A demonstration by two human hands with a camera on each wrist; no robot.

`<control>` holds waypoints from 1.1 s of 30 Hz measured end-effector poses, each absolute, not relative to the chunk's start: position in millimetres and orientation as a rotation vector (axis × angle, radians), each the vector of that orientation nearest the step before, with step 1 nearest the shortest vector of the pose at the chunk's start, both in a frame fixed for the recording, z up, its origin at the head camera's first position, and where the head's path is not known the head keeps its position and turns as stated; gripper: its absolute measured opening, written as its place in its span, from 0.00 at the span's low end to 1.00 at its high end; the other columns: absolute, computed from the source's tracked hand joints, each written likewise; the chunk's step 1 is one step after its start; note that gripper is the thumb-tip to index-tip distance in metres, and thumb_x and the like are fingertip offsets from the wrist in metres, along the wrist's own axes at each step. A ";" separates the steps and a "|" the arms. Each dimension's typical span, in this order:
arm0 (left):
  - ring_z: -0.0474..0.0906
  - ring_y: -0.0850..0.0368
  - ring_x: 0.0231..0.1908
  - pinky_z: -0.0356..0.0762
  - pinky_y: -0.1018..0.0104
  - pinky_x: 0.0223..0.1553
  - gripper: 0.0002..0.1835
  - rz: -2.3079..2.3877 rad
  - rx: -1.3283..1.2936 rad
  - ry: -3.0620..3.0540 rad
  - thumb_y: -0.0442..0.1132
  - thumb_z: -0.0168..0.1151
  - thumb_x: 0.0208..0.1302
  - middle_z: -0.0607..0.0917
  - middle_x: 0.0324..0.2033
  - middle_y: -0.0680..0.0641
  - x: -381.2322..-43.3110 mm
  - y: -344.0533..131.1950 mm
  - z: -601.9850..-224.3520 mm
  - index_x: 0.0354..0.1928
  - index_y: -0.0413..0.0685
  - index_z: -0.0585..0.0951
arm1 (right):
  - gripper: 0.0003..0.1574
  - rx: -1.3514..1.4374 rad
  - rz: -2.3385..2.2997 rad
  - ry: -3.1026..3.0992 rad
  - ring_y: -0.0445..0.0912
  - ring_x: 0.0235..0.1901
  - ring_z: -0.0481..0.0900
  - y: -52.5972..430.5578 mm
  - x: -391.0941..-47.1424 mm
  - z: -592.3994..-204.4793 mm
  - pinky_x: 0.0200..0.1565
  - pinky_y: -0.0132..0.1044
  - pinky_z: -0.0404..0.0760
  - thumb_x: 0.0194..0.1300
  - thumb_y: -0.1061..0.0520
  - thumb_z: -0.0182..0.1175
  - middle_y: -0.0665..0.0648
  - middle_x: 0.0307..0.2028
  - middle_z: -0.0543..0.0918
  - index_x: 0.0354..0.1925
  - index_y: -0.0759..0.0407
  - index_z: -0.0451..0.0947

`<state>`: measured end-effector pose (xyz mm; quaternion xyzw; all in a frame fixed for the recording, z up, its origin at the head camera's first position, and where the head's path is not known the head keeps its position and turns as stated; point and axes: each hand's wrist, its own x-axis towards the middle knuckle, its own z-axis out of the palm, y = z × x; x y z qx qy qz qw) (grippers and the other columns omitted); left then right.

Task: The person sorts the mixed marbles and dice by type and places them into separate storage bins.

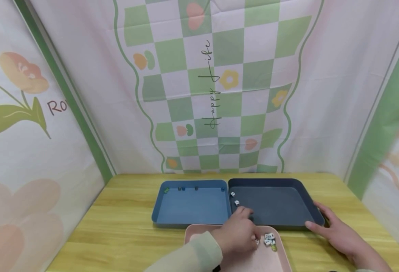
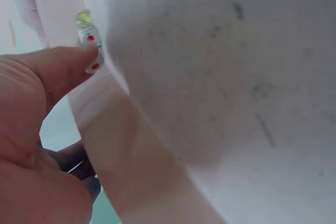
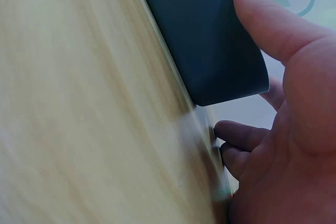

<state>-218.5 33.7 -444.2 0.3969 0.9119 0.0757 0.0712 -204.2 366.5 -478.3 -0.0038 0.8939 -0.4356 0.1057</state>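
Note:
My left hand (image 1: 238, 230), in a cream sleeve, is over the pink tray (image 1: 284, 257), its fingers reaching past the far rim. In the left wrist view its thumb (image 2: 68, 64) lies at white dice with red dots (image 2: 93, 68); the other fingers are well apart from it. Right of the hand, a cluster of white dice (image 1: 269, 238) sits with a yellow-green die (image 1: 274, 248). My right hand (image 1: 342, 234) holds the near right corner of the dark tray (image 1: 274, 206), thumb at the front rim and index finger along the side.
Left of the dark tray stands a blue tray (image 1: 194, 209) with several small coloured pieces along its far side. Two white dice (image 1: 236, 203) lie at the dark tray's left side. Wood-grain tabletop (image 1: 117, 219) surrounds the trays, and a printed curtain (image 1: 230, 113) hangs behind.

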 end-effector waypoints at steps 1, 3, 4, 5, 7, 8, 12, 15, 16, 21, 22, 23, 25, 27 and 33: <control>0.53 0.63 0.69 0.57 0.65 0.66 0.09 0.289 1.184 2.720 0.49 0.69 0.62 0.76 0.59 0.62 -218.4 32.2 -441.8 0.43 0.75 0.89 | 0.60 -0.009 -1.280 2.631 0.82 0.65 0.41 366.6 -204.5 -478.1 0.56 0.74 0.56 0.73 0.39 0.56 0.85 0.69 0.37 0.78 0.62 0.29; 0.52 0.63 0.70 0.59 0.64 0.66 0.09 0.399 1.169 2.683 0.48 0.69 0.62 0.74 0.62 0.60 -218.8 28.8 -437.1 0.43 0.73 0.89 | 0.60 -0.011 -1.279 2.631 0.82 0.65 0.41 366.7 -204.5 -478.0 0.56 0.74 0.57 0.73 0.39 0.56 0.85 0.69 0.37 0.78 0.62 0.29; 0.52 0.63 0.70 0.59 0.64 0.66 0.09 0.456 1.159 2.668 0.48 0.69 0.63 0.73 0.63 0.59 -219.3 27.2 -434.3 0.43 0.73 0.89 | 0.60 -0.013 -1.280 2.632 0.82 0.65 0.41 366.6 -204.4 -478.0 0.56 0.74 0.57 0.73 0.39 0.56 0.85 0.69 0.37 0.78 0.62 0.29; 0.52 0.63 0.70 0.60 0.63 0.66 0.08 0.510 1.152 2.654 0.47 0.69 0.63 0.73 0.63 0.58 -220.1 25.2 -431.3 0.42 0.71 0.89 | 0.60 -0.014 -1.282 2.630 0.82 0.65 0.41 366.5 -204.3 -478.1 0.56 0.74 0.57 0.74 0.40 0.56 0.85 0.69 0.37 0.78 0.63 0.29; 0.52 0.62 0.70 0.61 0.61 0.65 0.06 0.608 1.131 2.645 0.47 0.70 0.64 0.72 0.64 0.57 -222.8 21.7 -425.7 0.41 0.69 0.90 | 0.60 -0.019 -1.283 2.632 0.82 0.65 0.42 366.3 -204.1 -478.2 0.56 0.74 0.57 0.74 0.40 0.56 0.85 0.69 0.37 0.78 0.63 0.30; 0.53 0.61 0.70 0.62 0.61 0.65 0.05 0.640 1.122 2.653 0.48 0.70 0.64 0.72 0.64 0.57 -224.5 19.9 -423.1 0.40 0.69 0.90 | 0.60 -0.020 -1.286 2.630 0.82 0.65 0.41 366.3 -204.2 -478.3 0.56 0.74 0.57 0.74 0.40 0.56 0.85 0.69 0.37 0.78 0.63 0.30; 0.54 0.59 0.70 0.65 0.56 0.64 0.02 0.755 1.009 2.697 0.49 0.71 0.63 0.65 0.68 0.55 -232.0 14.2 -413.4 0.37 0.70 0.89 | 0.60 -0.011 -1.283 2.623 0.82 0.65 0.40 366.1 -204.8 -478.3 0.56 0.74 0.56 0.73 0.39 0.56 0.85 0.70 0.36 0.78 0.62 0.29; 0.54 0.57 0.70 0.66 0.54 0.63 0.02 0.772 0.949 2.751 0.49 0.72 0.62 0.63 0.70 0.55 -236.9 11.0 -409.3 0.36 0.71 0.89 | 0.60 -0.007 -1.281 2.630 0.82 0.65 0.40 366.2 -205.0 -478.8 0.56 0.75 0.54 0.73 0.39 0.57 0.85 0.69 0.36 0.79 0.62 0.29; 0.53 0.57 0.71 0.67 0.55 0.62 0.02 0.775 0.931 2.765 0.49 0.72 0.63 0.63 0.70 0.55 -238.6 10.2 -408.8 0.35 0.71 0.89 | 0.60 -0.007 -1.283 2.634 0.82 0.65 0.40 366.3 -205.0 -479.1 0.56 0.75 0.54 0.73 0.39 0.57 0.85 0.69 0.37 0.79 0.61 0.29; 0.51 0.55 0.72 0.66 0.54 0.63 0.03 0.750 0.856 2.842 0.49 0.69 0.65 0.62 0.71 0.54 -251.0 8.5 -409.0 0.35 0.72 0.88 | 0.60 -0.021 -1.289 2.671 0.83 0.64 0.41 366.9 -203.9 -481.4 0.56 0.76 0.53 0.73 0.40 0.57 0.86 0.69 0.39 0.79 0.62 0.30; 0.51 0.55 0.72 0.66 0.54 0.63 0.03 0.738 0.838 2.861 0.49 0.69 0.65 0.62 0.71 0.54 -254.0 8.9 -409.3 0.35 0.73 0.88 | 0.59 -0.026 -1.290 2.677 0.83 0.64 0.41 367.0 -203.8 -481.9 0.55 0.76 0.53 0.73 0.41 0.58 0.86 0.69 0.39 0.79 0.62 0.31; 0.51 0.55 0.72 0.66 0.55 0.63 0.03 0.726 0.820 2.880 0.49 0.68 0.66 0.63 0.71 0.53 -257.0 9.2 -409.4 0.35 0.73 0.88 | 0.59 -0.029 -1.290 2.679 0.83 0.64 0.42 367.1 -203.9 -482.1 0.55 0.76 0.53 0.73 0.41 0.58 0.86 0.69 0.39 0.79 0.62 0.31; 0.51 0.55 0.72 0.65 0.56 0.64 0.03 0.701 0.786 2.915 0.49 0.68 0.66 0.65 0.70 0.52 -262.7 10.0 -410.1 0.35 0.72 0.88 | 0.59 -0.036 -1.288 2.680 0.83 0.64 0.42 367.3 -204.3 -482.8 0.55 0.76 0.53 0.73 0.41 0.57 0.86 0.69 0.39 0.79 0.62 0.31; 0.51 0.55 0.72 0.65 0.57 0.64 0.03 0.677 0.751 2.946 0.49 0.68 0.66 0.66 0.69 0.52 -267.8 11.2 -411.4 0.36 0.71 0.88 | 0.59 -0.046 -1.289 2.683 0.83 0.64 0.42 367.1 -204.4 -483.6 0.55 0.77 0.54 0.73 0.41 0.57 0.86 0.69 0.39 0.79 0.62 0.31; 0.53 0.54 0.72 0.62 0.55 0.66 0.03 0.699 0.613 2.966 0.48 0.69 0.65 0.70 0.67 0.52 -280.1 18.6 -413.5 0.38 0.70 0.89 | 0.59 -0.043 -1.304 2.683 0.84 0.64 0.41 366.6 -203.5 -483.4 0.55 0.78 0.51 0.73 0.41 0.58 0.86 0.69 0.38 0.79 0.61 0.30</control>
